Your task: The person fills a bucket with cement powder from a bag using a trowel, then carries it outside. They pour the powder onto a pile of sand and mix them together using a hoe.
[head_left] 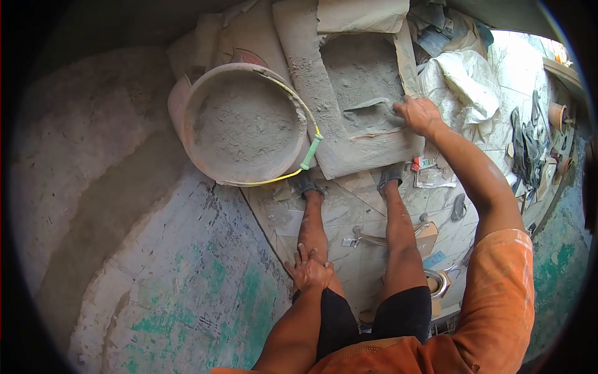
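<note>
Grey powder (pixel 249 124) in round bucket (pixel 232 181), beside paper bag (pixel 355 153) with cut-open top, grey powder in there too. Yellow wire with green grip (pixel 312 151) along bag side of bucket. Trowel (pixel 366 105) in bag opening, at fingertips of closed right hand (pixel 420 116); exact hold unclear. Left hand (pixel 310 273) open on left leg (pixel 313 229), well below bucket.

Dusty orange shirt (pixel 498 293), black shorts (pixel 402 311).
</note>
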{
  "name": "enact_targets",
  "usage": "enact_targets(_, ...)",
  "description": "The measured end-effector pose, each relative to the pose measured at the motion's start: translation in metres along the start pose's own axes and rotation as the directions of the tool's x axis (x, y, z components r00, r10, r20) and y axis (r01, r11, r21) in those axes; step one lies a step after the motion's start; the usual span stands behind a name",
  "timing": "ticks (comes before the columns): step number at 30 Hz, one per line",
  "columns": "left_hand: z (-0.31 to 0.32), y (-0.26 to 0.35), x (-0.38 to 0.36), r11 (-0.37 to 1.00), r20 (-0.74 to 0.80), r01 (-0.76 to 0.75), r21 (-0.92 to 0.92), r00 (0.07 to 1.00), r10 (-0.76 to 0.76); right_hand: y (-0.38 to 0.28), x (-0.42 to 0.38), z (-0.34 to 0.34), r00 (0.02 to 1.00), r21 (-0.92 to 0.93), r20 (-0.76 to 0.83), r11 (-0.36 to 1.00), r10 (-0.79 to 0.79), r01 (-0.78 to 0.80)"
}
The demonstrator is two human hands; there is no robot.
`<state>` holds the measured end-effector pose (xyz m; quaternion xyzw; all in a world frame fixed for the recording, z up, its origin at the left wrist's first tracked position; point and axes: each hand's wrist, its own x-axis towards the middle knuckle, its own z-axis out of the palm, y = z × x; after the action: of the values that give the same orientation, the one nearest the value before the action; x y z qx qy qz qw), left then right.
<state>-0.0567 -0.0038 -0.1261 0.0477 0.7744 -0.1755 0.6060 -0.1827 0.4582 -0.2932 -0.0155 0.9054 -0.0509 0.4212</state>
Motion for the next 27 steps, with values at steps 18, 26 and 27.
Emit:
enact_targets(18, 0.03, 0.006, 0.005, 0.999, 0.018, -0.038, -0.014, 0.999, 0.039, -0.064, 0.001, 0.017, 0.963, 0.522, 0.063, 0.813, 0.263, -0.257)
enact_targets(26, 0.03, 0.006, 0.002, 0.999, -0.036, -0.04, 0.0, 0.999, 0.04, -0.085, 0.011, 0.027, 0.992, 0.715, 0.105, 0.687, 0.076, -0.128)
enact_targets(27, 0.03, 0.006, 0.001, 0.999, -0.045, -0.048, 0.004, 0.998, 0.048, -0.086, 0.012, 0.028, 0.993, 0.718, 0.094, 0.686, 0.077, -0.122)
